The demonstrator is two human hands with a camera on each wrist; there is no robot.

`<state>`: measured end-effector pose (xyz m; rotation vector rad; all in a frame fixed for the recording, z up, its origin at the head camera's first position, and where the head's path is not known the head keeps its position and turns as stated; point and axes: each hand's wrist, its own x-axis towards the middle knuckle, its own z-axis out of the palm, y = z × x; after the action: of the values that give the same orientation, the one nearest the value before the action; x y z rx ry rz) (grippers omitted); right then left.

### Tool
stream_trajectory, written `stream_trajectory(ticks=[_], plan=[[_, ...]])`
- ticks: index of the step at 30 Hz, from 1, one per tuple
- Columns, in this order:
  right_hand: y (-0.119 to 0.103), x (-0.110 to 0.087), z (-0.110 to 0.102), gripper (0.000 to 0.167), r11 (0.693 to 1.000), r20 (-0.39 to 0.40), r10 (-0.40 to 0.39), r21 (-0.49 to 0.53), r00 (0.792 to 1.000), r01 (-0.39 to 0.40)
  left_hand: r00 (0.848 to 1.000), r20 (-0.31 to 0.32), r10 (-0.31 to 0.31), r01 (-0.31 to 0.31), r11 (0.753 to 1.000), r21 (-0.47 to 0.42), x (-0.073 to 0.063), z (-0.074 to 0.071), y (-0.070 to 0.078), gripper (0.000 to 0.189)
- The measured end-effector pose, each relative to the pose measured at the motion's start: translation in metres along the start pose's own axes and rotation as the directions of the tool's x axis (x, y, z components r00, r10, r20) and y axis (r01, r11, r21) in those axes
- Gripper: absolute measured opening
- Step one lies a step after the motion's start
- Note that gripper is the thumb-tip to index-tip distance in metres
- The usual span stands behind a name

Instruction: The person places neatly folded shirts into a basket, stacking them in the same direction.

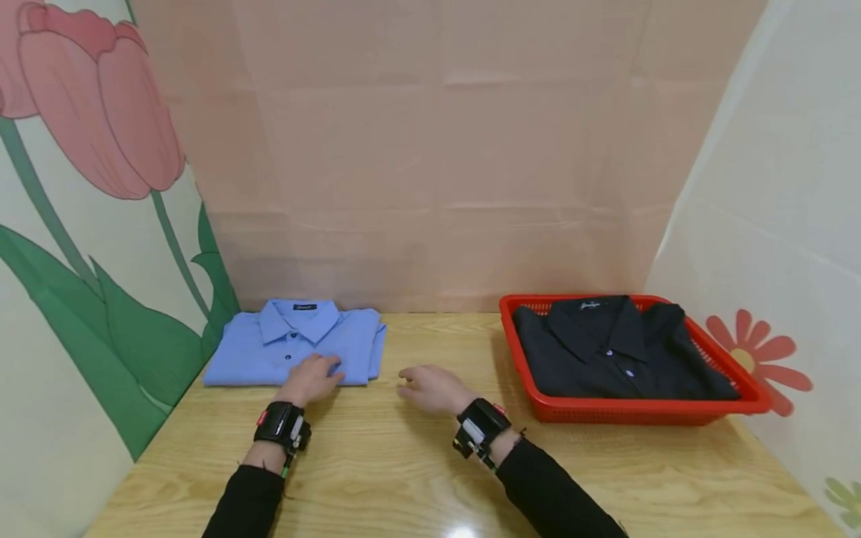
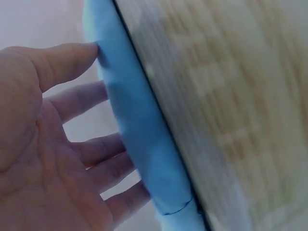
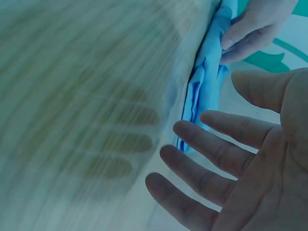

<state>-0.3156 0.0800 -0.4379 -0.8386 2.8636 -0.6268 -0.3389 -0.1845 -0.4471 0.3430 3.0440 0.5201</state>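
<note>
A folded light blue shirt (image 1: 245,351) lies on the left of the table, collar toward the back wall. My left hand (image 1: 311,379) is at its front edge, fingers spread and lightly bent over the fabric. In the left wrist view the thumb and fingertips of the left hand (image 2: 57,139) come right up to the blue shirt (image 2: 139,125). My right hand (image 1: 433,388) hovers over the table to the right of the shirt, holding nothing. Its loosely spread fingers show in the right wrist view, where the right hand (image 3: 240,159) is near the shirt's side (image 3: 207,72).
A red plastic basket (image 1: 639,409) stands at the right of the wooden table (image 1: 377,478). A folded black shirt (image 1: 565,366) with white buttons lies in it. A brown-pink sheet (image 1: 437,149) hangs behind, and printed flower panels (image 1: 94,112) rise at the sides.
</note>
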Motion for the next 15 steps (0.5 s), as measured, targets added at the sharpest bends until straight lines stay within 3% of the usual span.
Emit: stream_trajectory(ticks=[7,11,15], plan=[[-0.015,0.025,0.015,0.052,1.000,0.048,-0.002,-0.024,0.999,0.003,0.999,0.033,0.020,-0.020,1.000,0.016,-0.006,-0.005,0.011,0.041],[-0.026,0.033,0.021,0.054,0.998,0.061,0.026,-0.053,0.998,-0.023,0.997,0.060,0.049,-0.044,0.996,-0.073,-0.006,-0.009,0.012,0.040],[-0.035,0.036,0.026,0.050,0.994,0.069,0.071,-0.083,0.995,-0.065,0.999,0.028,0.024,-0.019,0.987,-0.159,-0.007,-0.016,-0.002,0.044]])
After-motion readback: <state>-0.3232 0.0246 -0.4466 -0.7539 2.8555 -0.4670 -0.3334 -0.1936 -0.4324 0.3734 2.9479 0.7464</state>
